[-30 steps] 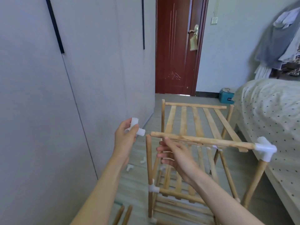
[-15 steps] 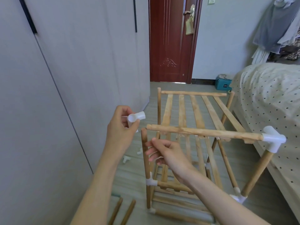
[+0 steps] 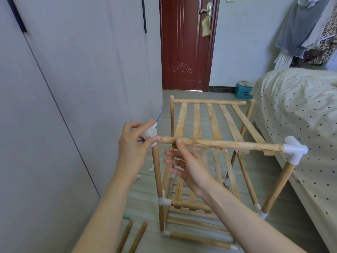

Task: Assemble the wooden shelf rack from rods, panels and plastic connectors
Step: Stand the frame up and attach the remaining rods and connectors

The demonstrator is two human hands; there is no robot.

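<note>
Item: white plastic connector point(image 3: 150, 134), pinched between thumb and curled fingers of the left hand point(image 3: 132, 150), held at the near-left top corner of the rack point(image 3: 209, 161), at the free end of the front top rod point(image 3: 218, 144) and above the near-left upright point(image 3: 157, 179). Rod steadied by the right hand point(image 3: 186, 165), thumb on it, remaining fingers spread loosely beneath. Connector judged light, rigid, smooth, likely slippery; best gripped round its body, sockets left clear. Rod judged light, stiff; best held near the joint. Far end was seated in a fitted corner connector point(image 3: 294, 151). Spare rods point(image 3: 132, 236) lay on the floor point(image 3: 145, 201).
</note>
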